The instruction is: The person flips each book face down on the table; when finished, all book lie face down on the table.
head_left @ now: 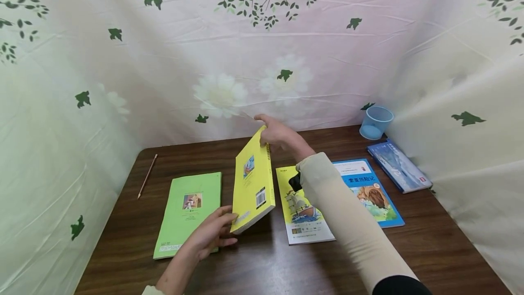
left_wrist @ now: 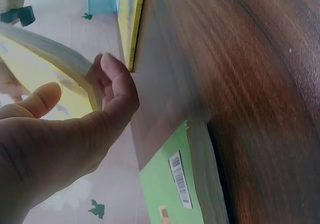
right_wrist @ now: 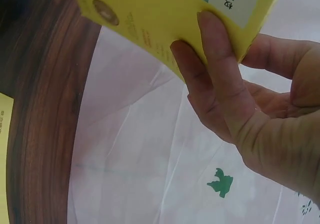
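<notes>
A thick yellow book (head_left: 251, 181) is held up tilted above the table, its back cover with a barcode facing me in the head view. My right hand (head_left: 282, 138) grips its top corner; in the right wrist view the fingers (right_wrist: 220, 58) lie across one yellow cover. At the lower left corner is my left hand (head_left: 209, 233). In the left wrist view its thumb (left_wrist: 45, 98) is over the yellow cover and its fingers curl by the page edge; how firmly they hold is hard to tell. Beside it lies a green book (head_left: 190, 217), flat on the table.
Right of the held book lie a yellow-and-white book with a ship (head_left: 304, 213) and a blue-bordered book (head_left: 374, 190), partly behind my right sleeve. Farther right are a dark blue book (head_left: 399, 165) and a light blue cup (head_left: 375, 123). A pencil (head_left: 147, 176) lies far left.
</notes>
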Action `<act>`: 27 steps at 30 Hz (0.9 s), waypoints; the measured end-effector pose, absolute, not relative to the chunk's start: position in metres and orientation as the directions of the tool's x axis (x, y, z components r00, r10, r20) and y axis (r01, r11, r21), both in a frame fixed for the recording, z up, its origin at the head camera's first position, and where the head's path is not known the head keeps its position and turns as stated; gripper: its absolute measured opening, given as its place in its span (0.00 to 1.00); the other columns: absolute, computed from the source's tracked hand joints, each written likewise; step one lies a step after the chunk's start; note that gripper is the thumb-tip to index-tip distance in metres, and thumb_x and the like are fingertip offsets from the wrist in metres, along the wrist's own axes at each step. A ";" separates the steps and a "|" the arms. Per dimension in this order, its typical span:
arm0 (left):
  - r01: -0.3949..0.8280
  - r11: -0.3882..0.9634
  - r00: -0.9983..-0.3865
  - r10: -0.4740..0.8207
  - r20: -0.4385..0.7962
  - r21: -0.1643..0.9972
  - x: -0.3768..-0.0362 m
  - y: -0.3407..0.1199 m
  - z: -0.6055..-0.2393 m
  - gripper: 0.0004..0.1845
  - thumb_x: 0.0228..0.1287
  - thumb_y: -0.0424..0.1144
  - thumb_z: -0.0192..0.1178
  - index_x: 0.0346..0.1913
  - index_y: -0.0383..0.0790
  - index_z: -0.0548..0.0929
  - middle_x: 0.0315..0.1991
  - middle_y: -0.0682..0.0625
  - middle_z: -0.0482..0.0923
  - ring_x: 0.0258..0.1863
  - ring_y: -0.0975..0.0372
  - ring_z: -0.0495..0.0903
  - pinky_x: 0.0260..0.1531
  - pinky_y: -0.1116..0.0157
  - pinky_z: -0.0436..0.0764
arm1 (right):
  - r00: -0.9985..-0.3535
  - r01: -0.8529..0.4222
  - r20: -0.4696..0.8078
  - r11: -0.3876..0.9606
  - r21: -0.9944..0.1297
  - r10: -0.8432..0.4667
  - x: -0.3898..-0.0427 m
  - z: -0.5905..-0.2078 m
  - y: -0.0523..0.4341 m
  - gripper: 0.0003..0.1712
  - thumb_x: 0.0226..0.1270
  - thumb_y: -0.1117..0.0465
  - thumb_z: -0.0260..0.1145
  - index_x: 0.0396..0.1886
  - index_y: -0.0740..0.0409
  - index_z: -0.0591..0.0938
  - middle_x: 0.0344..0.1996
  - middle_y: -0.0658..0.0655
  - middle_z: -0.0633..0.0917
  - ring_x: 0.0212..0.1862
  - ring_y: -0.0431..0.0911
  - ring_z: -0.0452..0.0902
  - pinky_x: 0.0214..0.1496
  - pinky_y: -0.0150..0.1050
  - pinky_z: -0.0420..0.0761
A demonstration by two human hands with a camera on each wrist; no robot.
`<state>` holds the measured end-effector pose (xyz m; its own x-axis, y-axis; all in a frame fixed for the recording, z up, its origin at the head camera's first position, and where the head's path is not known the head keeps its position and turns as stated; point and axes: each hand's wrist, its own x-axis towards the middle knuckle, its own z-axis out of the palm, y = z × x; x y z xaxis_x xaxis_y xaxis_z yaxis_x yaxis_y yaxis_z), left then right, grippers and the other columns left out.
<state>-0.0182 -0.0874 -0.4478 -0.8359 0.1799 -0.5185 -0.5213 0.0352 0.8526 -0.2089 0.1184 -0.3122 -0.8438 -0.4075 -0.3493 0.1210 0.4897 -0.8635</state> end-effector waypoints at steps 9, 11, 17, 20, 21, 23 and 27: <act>-0.474 0.067 -0.878 0.040 -0.477 0.878 -0.029 -0.097 -0.445 0.36 0.69 0.45 0.62 0.75 0.40 0.59 0.41 0.47 0.80 0.37 0.59 0.75 0.41 0.60 0.82 | -0.853 0.057 -0.287 0.470 -0.881 -0.436 -0.225 -0.327 0.126 0.54 0.58 0.81 0.58 0.80 0.42 0.55 0.69 0.64 0.68 0.38 0.50 0.81 0.29 0.38 0.79; -0.461 0.067 -0.886 0.023 -0.463 0.885 -0.031 -0.098 -0.444 0.35 0.70 0.43 0.62 0.75 0.41 0.61 0.44 0.45 0.79 0.38 0.59 0.74 0.41 0.59 0.82 | -0.853 0.042 -0.270 0.456 -0.889 -0.446 -0.229 -0.332 0.128 0.54 0.57 0.81 0.58 0.81 0.45 0.55 0.73 0.64 0.64 0.42 0.51 0.81 0.35 0.39 0.82; -0.411 0.099 -0.911 -0.021 -0.411 0.906 -0.036 -0.101 -0.439 0.34 0.72 0.41 0.60 0.75 0.40 0.61 0.57 0.36 0.72 0.41 0.57 0.75 0.39 0.58 0.82 | -0.854 0.002 -0.242 0.462 -0.887 -0.461 -0.239 -0.348 0.133 0.54 0.57 0.80 0.59 0.81 0.45 0.54 0.78 0.61 0.57 0.44 0.51 0.79 0.39 0.40 0.80; -0.398 0.117 -0.917 -0.046 -0.396 0.910 -0.040 -0.102 -0.436 0.33 0.73 0.42 0.58 0.75 0.37 0.61 0.55 0.36 0.71 0.40 0.58 0.73 0.38 0.58 0.81 | -0.850 0.003 -0.245 0.461 -0.888 -0.467 -0.244 -0.357 0.134 0.54 0.59 0.77 0.60 0.81 0.42 0.52 0.78 0.59 0.57 0.49 0.55 0.78 0.40 0.44 0.79; -0.399 0.120 -0.917 -0.054 -0.395 0.909 -0.041 -0.102 -0.435 0.32 0.74 0.42 0.58 0.75 0.37 0.61 0.54 0.37 0.71 0.40 0.58 0.73 0.38 0.59 0.81 | -0.849 0.000 -0.245 0.464 -0.886 -0.468 -0.245 -0.360 0.134 0.53 0.61 0.75 0.60 0.81 0.42 0.52 0.79 0.59 0.56 0.54 0.56 0.77 0.41 0.44 0.79; -0.399 0.127 -0.917 -0.066 -0.394 0.908 -0.043 -0.102 -0.433 0.32 0.75 0.43 0.56 0.75 0.36 0.61 0.52 0.38 0.71 0.40 0.58 0.74 0.37 0.59 0.81 | -0.846 0.010 -0.256 0.465 -0.885 -0.468 -0.248 -0.365 0.135 0.51 0.64 0.71 0.61 0.81 0.40 0.51 0.79 0.61 0.55 0.59 0.58 0.74 0.41 0.46 0.80; -0.403 0.147 -0.915 -0.075 -0.396 0.903 -0.048 -0.103 -0.430 0.32 0.76 0.45 0.54 0.75 0.37 0.60 0.49 0.40 0.72 0.37 0.59 0.75 0.37 0.58 0.81 | -0.841 0.035 -0.289 0.486 -0.873 -0.458 -0.253 -0.374 0.136 0.47 0.70 0.64 0.61 0.81 0.37 0.50 0.80 0.62 0.50 0.58 0.57 0.72 0.37 0.46 0.79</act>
<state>-0.0479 -0.1029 -0.4300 -0.9150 -0.0752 -0.3963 -0.4033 0.1475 0.9031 -0.2528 0.1358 -0.3740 -0.8406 -0.4582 -0.2889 0.0352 0.4860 -0.8732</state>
